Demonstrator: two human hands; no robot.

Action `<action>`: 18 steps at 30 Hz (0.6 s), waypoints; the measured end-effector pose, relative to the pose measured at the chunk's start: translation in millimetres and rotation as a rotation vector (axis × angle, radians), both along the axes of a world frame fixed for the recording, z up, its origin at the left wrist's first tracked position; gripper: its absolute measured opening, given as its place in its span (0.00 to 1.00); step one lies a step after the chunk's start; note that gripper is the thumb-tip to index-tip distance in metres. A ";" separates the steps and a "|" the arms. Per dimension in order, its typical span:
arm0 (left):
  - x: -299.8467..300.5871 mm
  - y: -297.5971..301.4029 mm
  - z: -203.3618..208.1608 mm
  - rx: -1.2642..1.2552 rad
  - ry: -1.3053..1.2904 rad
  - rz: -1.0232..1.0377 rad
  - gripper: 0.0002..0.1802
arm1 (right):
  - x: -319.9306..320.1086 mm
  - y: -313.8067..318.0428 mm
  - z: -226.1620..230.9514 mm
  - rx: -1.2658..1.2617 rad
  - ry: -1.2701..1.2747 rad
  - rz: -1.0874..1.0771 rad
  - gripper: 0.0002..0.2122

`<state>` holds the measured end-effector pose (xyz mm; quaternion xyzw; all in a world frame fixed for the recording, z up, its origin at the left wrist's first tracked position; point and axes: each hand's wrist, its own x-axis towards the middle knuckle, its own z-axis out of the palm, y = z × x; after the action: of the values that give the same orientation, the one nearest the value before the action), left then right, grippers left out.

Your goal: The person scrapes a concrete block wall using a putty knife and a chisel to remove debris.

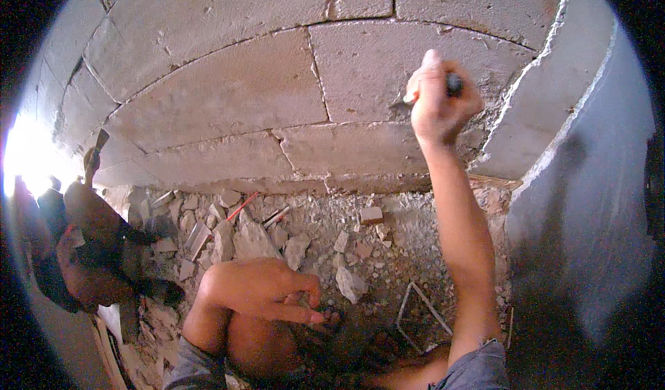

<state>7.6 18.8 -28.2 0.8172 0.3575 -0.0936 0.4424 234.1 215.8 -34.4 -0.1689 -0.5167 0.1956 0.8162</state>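
My right hand (443, 99) is raised to the block wall (374, 71), its fingers closed round a dark-handled hand tool (454, 85). A bit of its thin blade shows beside the fingers, close to the wall face; my hand hides the rest, and I cannot tell its exact kind. Below, my left hand (267, 289) hangs over my bent knee (256, 345). Its fingers are loosely bent and apart, with nothing seen in them. The wall is made of large pale blocks with dark, thin joints, and a rough patch lies around my right hand.
Rubble (242, 241) and dust cover the ground along the wall's foot. A bent metal frame (409, 307) and a red stick (242, 206) lie there. At the left, another person (90, 244) crouches, holding up a flat-ended tool (102, 140). A smooth grey wall (582, 237) stands at my right.
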 end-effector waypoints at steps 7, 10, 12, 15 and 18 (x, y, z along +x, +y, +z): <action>-5.9 -1.0 -3.7 0.013 -0.010 0.004 0.22 | -10.3 -19.3 18.2 0.045 0.104 0.108 0.18; -6.3 -1.2 -4.5 0.013 0.007 -0.005 0.21 | -9.8 -25.5 22.1 -0.008 0.118 0.189 0.18; -4.1 -0.1 -0.1 0.007 0.018 0.001 0.21 | -7.1 -31.4 31.8 -0.012 0.155 0.267 0.18; -8.4 -1.2 -4.8 -0.014 0.024 0.003 0.21 | -11.7 -28.8 30.6 -0.039 0.155 0.255 0.17; -7.4 1.0 -4.2 -0.029 0.005 -0.012 0.21 | -5.4 4.7 -6.9 -0.071 0.029 0.106 0.17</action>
<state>0.2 19.8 -32.3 0.8127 0.3522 -0.1033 0.4526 228.7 220.5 -41.3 -0.1672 -0.5059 0.2593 0.8056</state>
